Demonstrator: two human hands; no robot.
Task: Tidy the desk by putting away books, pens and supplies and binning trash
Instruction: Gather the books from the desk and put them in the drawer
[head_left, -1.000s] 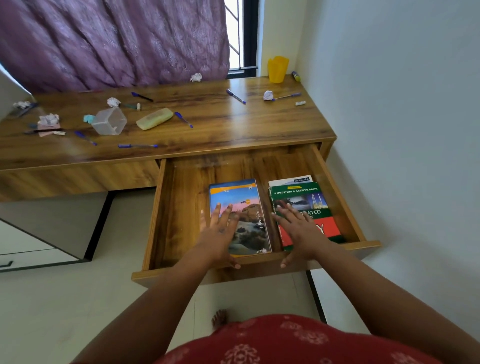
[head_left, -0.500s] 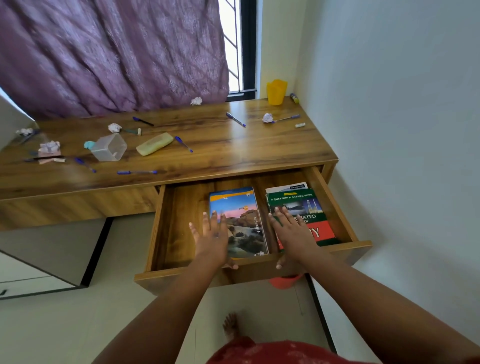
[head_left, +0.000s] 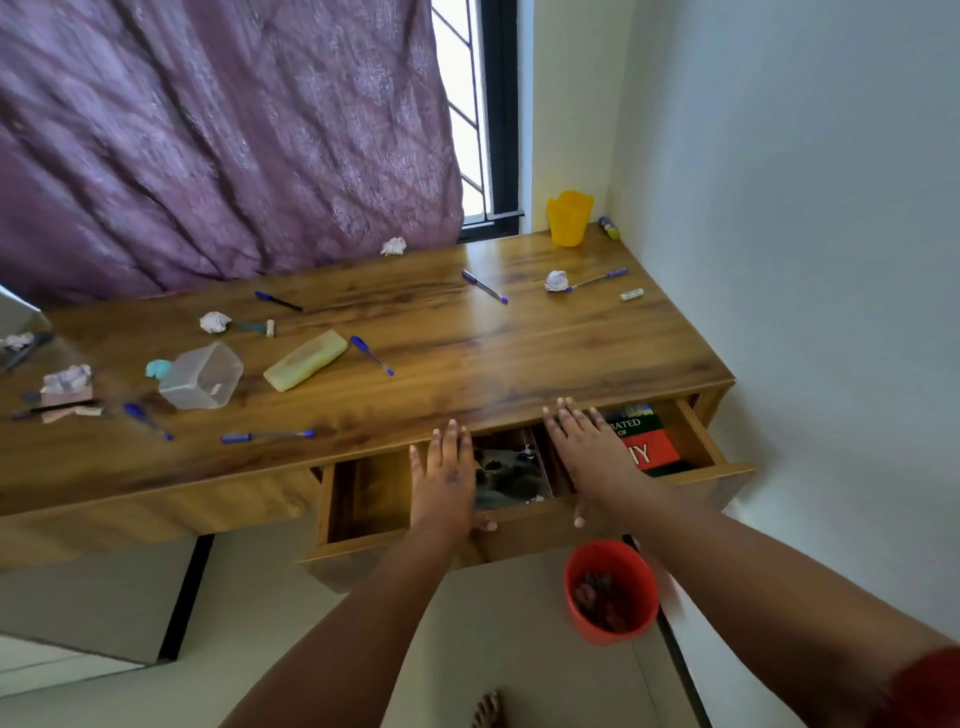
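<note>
Drawer (head_left: 524, 535) half shut under the desk (head_left: 467, 364), two books inside: a scenic-cover one (head_left: 511, 470) between your hands and a green-and-red one (head_left: 647, 441) on the right. Left hand (head_left: 441, 478) and right hand (head_left: 589, 452) lie flat and spread, gripping nothing, thumbs hooked on the front panel. Push evenly with both palms; lift your fingers before the desk edge pinches them. Readable: "…ATED OF", then what looks like "…IY".
</note>
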